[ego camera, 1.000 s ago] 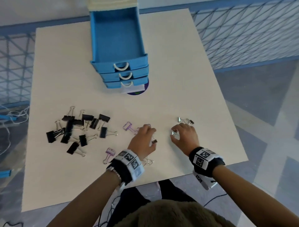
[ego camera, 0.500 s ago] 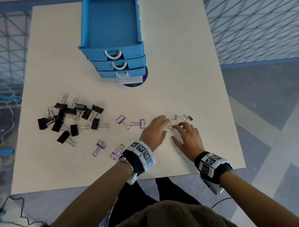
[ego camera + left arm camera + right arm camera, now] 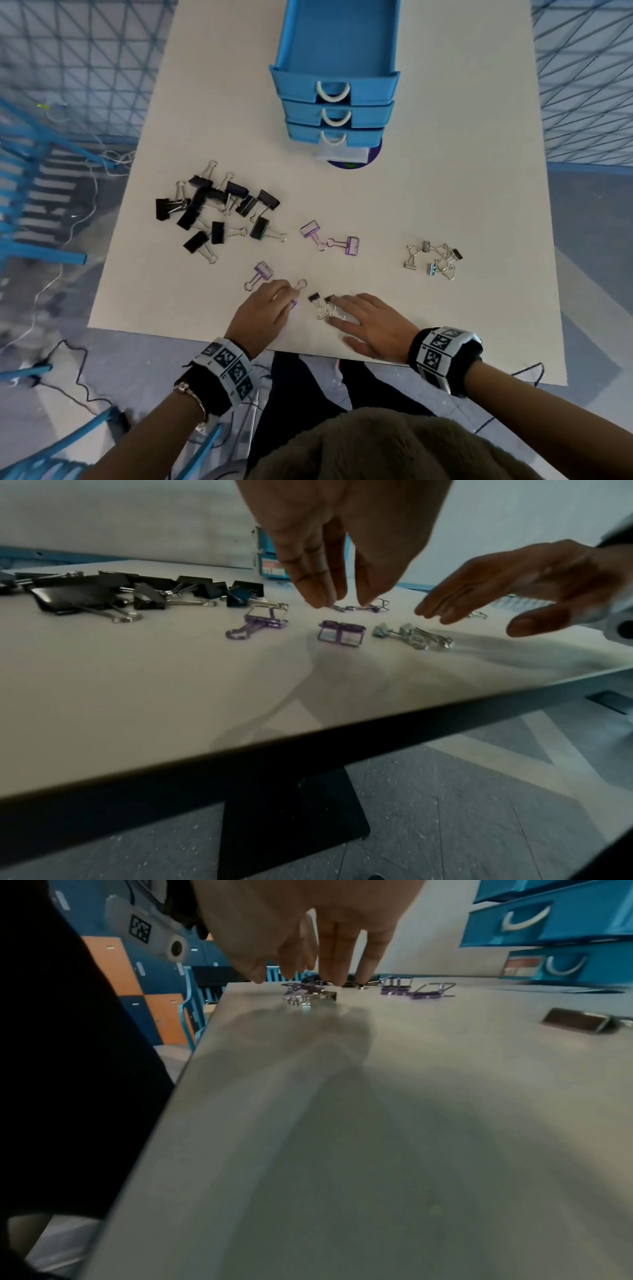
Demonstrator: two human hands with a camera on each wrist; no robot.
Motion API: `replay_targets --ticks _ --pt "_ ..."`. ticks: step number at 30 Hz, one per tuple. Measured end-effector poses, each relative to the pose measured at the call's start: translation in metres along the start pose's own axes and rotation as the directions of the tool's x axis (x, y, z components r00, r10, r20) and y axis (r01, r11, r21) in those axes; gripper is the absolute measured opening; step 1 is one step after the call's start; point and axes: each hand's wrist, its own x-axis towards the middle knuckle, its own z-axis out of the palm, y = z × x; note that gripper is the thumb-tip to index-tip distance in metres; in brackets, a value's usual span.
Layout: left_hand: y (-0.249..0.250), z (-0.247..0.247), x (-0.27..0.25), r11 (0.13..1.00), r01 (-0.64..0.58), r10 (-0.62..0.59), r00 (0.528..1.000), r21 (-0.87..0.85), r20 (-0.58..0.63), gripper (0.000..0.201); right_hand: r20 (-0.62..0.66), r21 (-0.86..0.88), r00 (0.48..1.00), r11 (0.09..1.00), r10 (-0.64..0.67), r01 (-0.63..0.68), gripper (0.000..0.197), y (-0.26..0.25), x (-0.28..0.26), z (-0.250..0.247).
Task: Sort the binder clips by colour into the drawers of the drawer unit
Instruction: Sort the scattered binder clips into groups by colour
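The blue drawer unit (image 3: 337,113) stands at the far middle of the table, its top drawer (image 3: 342,37) pulled out and empty. Black binder clips (image 3: 219,212) are piled at the left. Purple clips (image 3: 346,245) lie in the middle, and a cluster of silver clips (image 3: 433,260) lies at the right. My left hand (image 3: 284,296) hovers with straight fingers over a purple clip (image 3: 341,631) near the front edge and holds nothing. My right hand (image 3: 342,310) is spread flat just above two small silver clips (image 3: 323,305), seen in the right wrist view as clips (image 3: 308,999).
The table's near edge (image 3: 308,349) runs right under both wrists. A purple disc with a white label (image 3: 352,157) sits under the drawer unit's front. Blue mesh fencing (image 3: 85,68) surrounds the table, and cables (image 3: 78,370) lie on the floor at the left.
Both hands have drawn back from the silver cluster at the right toward the near edge. The left hand now hangs over a purple clip, the right over two small silver clips.
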Motion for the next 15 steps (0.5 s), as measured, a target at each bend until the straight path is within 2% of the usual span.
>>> replay_targets --ticks 6,7,9,11,13,15 --pt "0.017 0.014 0.006 0.998 -0.059 0.054 0.988 0.032 0.144 0.030 0.069 -0.099 0.997 0.994 -0.036 0.043 0.046 -0.012 0.005 -0.001" --pt "0.021 0.017 0.009 0.998 -0.044 0.038 0.992 0.050 0.121 0.030 0.076 -0.105 0.997 0.994 -0.025 0.033 0.046 -0.013 0.005 -0.001" --pt "0.030 0.017 0.018 0.995 0.096 -0.092 0.986 -0.022 0.137 0.024 0.085 -0.101 0.996 0.995 -0.005 0.014 0.047 -0.013 0.003 -0.001" --pt "0.034 0.022 0.022 0.975 0.206 -0.181 0.953 -0.082 0.244 0.021 0.090 -0.098 0.996 0.995 0.010 -0.001 0.047 -0.010 -0.003 0.001" --pt "0.040 0.023 0.027 0.967 0.239 -0.198 0.926 -0.091 0.321 0.020 0.094 -0.093 0.994 0.995 0.046 -0.037 0.048 -0.006 -0.014 0.001" --pt "0.047 0.025 0.033 0.979 0.198 -0.166 0.909 -0.046 0.383 0.027 0.092 -0.077 0.989 0.991 0.116 -0.109 0.048 -0.001 -0.027 -0.002"
